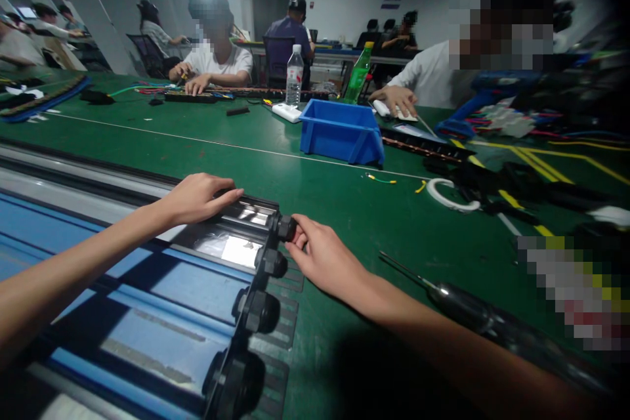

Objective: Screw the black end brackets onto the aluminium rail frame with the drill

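Note:
A long metal housing with blue and silver rails lies at the left. Several black cable glands line its black end plate. My right hand has its thumb and fingers closed around the farthest cable gland. My left hand rests on the far rail near that end, fingers stretched out and thumb apart, holding nothing. Beside my right forearm lies a black screwdriver-like tool with a long thin shaft.
A blue plastic bin stands ahead, with a clear water bottle and a green bottle behind it. A white ring, wires and a blue power tool lie at the right. Co-workers sit across the green table.

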{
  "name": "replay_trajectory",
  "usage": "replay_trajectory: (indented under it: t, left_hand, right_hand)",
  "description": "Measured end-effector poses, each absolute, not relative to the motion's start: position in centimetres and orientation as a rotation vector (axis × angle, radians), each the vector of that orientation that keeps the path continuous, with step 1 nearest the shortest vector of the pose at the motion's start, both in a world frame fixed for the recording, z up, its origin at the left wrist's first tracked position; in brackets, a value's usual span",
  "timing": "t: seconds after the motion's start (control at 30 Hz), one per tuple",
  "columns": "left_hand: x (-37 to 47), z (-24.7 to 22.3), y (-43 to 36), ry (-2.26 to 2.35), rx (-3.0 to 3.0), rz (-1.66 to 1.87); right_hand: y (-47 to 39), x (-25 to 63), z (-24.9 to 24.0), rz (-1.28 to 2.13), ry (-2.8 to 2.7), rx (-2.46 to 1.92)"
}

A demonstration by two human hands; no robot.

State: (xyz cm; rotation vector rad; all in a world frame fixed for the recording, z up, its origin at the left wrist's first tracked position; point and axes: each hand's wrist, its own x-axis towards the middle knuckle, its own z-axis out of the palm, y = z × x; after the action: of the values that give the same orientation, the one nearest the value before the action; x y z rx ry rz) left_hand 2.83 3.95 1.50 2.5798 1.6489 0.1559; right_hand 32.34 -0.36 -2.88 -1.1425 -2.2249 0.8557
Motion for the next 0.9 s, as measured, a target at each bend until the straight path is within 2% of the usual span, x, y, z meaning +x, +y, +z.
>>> replay_trajectory:
  t: [0.4,0.6,0.7,0.8,0.9]
  left_hand:
    - [3.2,1.2,4.0,1.705,2.573,0.232]
    - [2.8,0.9,4.4,1.757,2.460,0.230]
    - [2.8,0.8,4.5,1.764,2.393,0.159]
    - [2.7,0.5,4.6,1.772,2.361,0.121]
    - [2.4,0.1,4.9,1.784,2.345,0.083]
  right_hand:
    - [-0.2,32.9,-2.5,0.983,-2.276,-1.066]
    - [0.9,35.4,2.3,0.853,-2.434,-1.201]
    - [1.2,39.6,6.2,0.762,-2.509,-1.322]
    - [0.6,47.4,8.8,0.770,-2.557,-1.485]
    - [-1.1,58.1,9.1,0.838,-2.420,-1.932]
